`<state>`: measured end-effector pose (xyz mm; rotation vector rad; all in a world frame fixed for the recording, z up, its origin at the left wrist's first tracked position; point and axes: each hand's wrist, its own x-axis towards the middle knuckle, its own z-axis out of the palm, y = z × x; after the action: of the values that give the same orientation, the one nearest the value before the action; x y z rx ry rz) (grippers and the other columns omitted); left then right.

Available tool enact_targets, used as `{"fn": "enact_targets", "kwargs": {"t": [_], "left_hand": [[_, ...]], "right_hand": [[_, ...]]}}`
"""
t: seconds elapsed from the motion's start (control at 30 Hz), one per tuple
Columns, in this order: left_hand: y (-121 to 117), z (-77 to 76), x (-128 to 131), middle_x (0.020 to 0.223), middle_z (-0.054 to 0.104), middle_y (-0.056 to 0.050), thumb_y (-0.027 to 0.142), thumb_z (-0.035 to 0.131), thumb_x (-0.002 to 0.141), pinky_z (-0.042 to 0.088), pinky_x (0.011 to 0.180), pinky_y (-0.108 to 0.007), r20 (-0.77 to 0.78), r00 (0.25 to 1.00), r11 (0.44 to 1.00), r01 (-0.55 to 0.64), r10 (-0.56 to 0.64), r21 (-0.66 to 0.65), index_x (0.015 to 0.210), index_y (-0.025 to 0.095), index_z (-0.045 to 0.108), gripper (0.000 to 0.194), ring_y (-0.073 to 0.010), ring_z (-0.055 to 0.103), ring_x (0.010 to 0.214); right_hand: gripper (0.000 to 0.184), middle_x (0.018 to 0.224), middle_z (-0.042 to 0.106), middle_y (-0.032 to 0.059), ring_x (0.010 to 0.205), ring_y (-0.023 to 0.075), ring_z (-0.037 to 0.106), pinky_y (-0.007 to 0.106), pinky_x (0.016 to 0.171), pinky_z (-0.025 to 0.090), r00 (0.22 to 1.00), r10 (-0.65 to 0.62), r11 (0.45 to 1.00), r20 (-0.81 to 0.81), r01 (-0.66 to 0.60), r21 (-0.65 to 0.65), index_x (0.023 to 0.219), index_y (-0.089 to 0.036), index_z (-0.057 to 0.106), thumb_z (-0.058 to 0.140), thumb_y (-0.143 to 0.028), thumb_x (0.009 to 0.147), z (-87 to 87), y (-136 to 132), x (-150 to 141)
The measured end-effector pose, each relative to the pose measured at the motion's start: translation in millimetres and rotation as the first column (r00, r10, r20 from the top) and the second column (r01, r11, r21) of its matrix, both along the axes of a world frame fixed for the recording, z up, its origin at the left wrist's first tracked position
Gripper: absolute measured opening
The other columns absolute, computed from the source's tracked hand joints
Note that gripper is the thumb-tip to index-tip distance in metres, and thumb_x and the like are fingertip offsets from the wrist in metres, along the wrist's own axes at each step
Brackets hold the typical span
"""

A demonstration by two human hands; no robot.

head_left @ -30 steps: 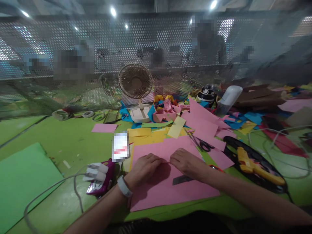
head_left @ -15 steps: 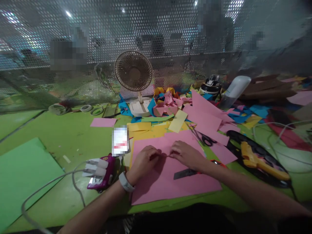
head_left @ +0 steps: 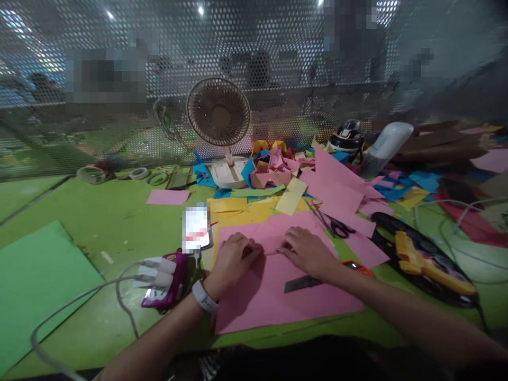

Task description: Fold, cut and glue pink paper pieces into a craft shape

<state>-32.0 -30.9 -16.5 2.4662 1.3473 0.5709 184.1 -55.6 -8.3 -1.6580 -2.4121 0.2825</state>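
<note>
A large sheet of pink paper lies flat before me. On its upper part a smaller pink piece of paper runs between my hands, its edge showing as a thin line. My left hand, with a white band at the wrist, is closed on that piece's left end. At its right end, the fingertips of my right hand pinch it. Under my right wrist rests a dark-bladed pair of scissors with orange-red handles, partly hidden by the forearm.
Black scissors lie beyond my right hand. A yellow glue gun sits on a black tray. On the left are a phone, a purple device with plugs, and green paper. A fan stands behind, beside paper scraps.
My fingers have moved slightly apart, so more of the pink piece's edge shows between them. The view has shifted a little; other things on the table stay put.
</note>
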Motion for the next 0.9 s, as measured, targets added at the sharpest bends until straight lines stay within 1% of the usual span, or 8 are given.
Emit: {"fn": "enact_targets", "kwargs": {"t": [0.23, 0.47, 0.57, 0.63, 0.67, 0.7, 0.77, 0.9], "left_hand": [[5.2, 13.8, -17.0, 0.077, 0.056, -0.005, 0.036, 0.049, 0.085, 0.040, 0.066, -0.032, -0.202, 0.979, 0.999, -0.035, 0.033, -0.004, 0.066, 0.017, 0.055, 0.027, -0.0193, 0.053, 0.074], [10.0, 29.8, -30.7, 0.078, 0.059, -0.008, 0.038, 0.047, 0.087, 0.040, 0.071, -0.039, -0.452, 0.885, 0.993, -0.078, 0.112, 0.093, 0.064, 0.015, 0.058, 0.034, -0.0224, 0.057, 0.073], [3.7, 37.2, -24.9, 0.078, 0.061, -0.010, 0.038, 0.039, 0.091, 0.039, 0.077, -0.045, -0.453, 0.864, 0.969, -0.140, 0.220, 0.204, 0.067, 0.015, 0.061, 0.040, -0.0265, 0.059, 0.080], [-6.3, 36.3, -13.9, 0.092, 0.064, -0.011, 0.036, 0.032, 0.094, 0.037, 0.084, -0.046, -0.375, 0.883, 0.943, -0.184, 0.283, 0.279, 0.087, 0.015, 0.064, 0.039, -0.0270, 0.058, 0.091], [-12.6, 33.0, -7.3, 0.106, 0.063, -0.012, 0.036, 0.030, 0.095, 0.035, 0.090, -0.045, -0.336, 0.911, 0.947, -0.140, 0.237, 0.288, 0.103, 0.014, 0.061, 0.039, -0.0261, 0.056, 0.100], [-19.4, 27.9, -0.6, 0.121, 0.057, -0.012, 0.038, 0.030, 0.095, 0.031, 0.097, -0.044, -0.314, 0.940, 0.956, -0.034, 0.130, 0.292, 0.118, 0.015, 0.054, 0.041, -0.0255, 0.050, 0.112], [-32.1, 14.0, 10.7, 0.142, 0.037, -0.011, 0.048, 0.028, 0.093, 0.017, 0.107, -0.046, -0.336, 0.936, 0.949, 0.195, -0.104, 0.250, 0.138, 0.015, 0.033, 0.055, -0.0254, 0.030, 0.131], [-44.8, -10.2, 18.6, 0.150, 0.017, -0.012, 0.070, 0.027, 0.082, 0.004, 0.111, -0.047, -0.333, 0.914, 0.949, 0.288, -0.231, 0.133, 0.144, 0.013, 0.011, 0.086, -0.0271, 0.010, 0.138]], "right_hand": [[0.023, 0.088, 0.058, 0.0036, 0.086, 0.0192, 0.051, 0.032, 0.074, 0.037, 0.998, 0.009, 0.999, -0.055, -0.007, 0.039, 0.081, -0.019, 0.058, 0.050, -0.040, 0.088, -11.6, 0.7, 6.5], [0.025, 0.088, 0.057, 0.0032, 0.087, 0.0189, 0.050, 0.031, 0.074, 0.037, 0.996, 0.021, 0.999, -0.082, -0.018, 0.031, 0.080, -0.019, 0.057, 0.049, -0.041, 0.088, -13.8, 0.7, 7.8], [0.024, 0.087, 0.057, 0.0032, 0.086, 0.0190, 0.051, 0.031, 0.074, 0.037, 0.997, 0.020, 0.999, -0.073, -0.018, 0.028, 0.080, -0.019, 0.057, 0.050, -0.041, 0.088, -12.8, 1.4, 7.6], [0.023, 0.087, 0.057, 0.0031, 0.086, 0.0188, 0.051, 0.031, 0.074, 0.037, 0.997, 0.022, 0.999, -0.071, -0.020, 0.027, 0.079, -0.019, 0.057, 0.050, -0.039, 0.088, -12.1, 1.9, 7.6], [0.022, 0.087, 0.057, 0.0029, 0.086, 0.0187, 0.051, 0.031, 0.074, 0.037, 0.997, 0.027, 0.999, -0.074, -0.025, 0.025, 0.080, -0.019, 0.058, 0.050, -0.038, 0.088, -12.0, 2.2, 7.7], [0.020, 0.087, 0.057, 0.0026, 0.086, 0.0185, 0.051, 0.031, 0.075, 0.037, 0.996, 0.033, 0.999, -0.079, -0.031, 0.024, 0.080, -0.020, 0.058, 0.051, -0.037, 0.088, -12.0, 2.3, 7.9], [0.019, 0.087, 0.057, 0.0022, 0.087, 0.0184, 0.051, 0.031, 0.076, 0.037, 0.996, 0.038, 0.999, -0.086, -0.037, 0.024, 0.081, -0.020, 0.058, 0.050, -0.036, 0.088, -12.4, 2.4, 8.2], [0.026, 0.085, 0.057, 0.0020, 0.086, 0.0184, 0.051, 0.031, 0.076, 0.037, 0.996, 0.028, 0.999, -0.090, -0.026, 0.026, 0.079, -0.020, 0.057, 0.048, -0.042, 0.089, -13.5, 1.9, 8.2]]}}
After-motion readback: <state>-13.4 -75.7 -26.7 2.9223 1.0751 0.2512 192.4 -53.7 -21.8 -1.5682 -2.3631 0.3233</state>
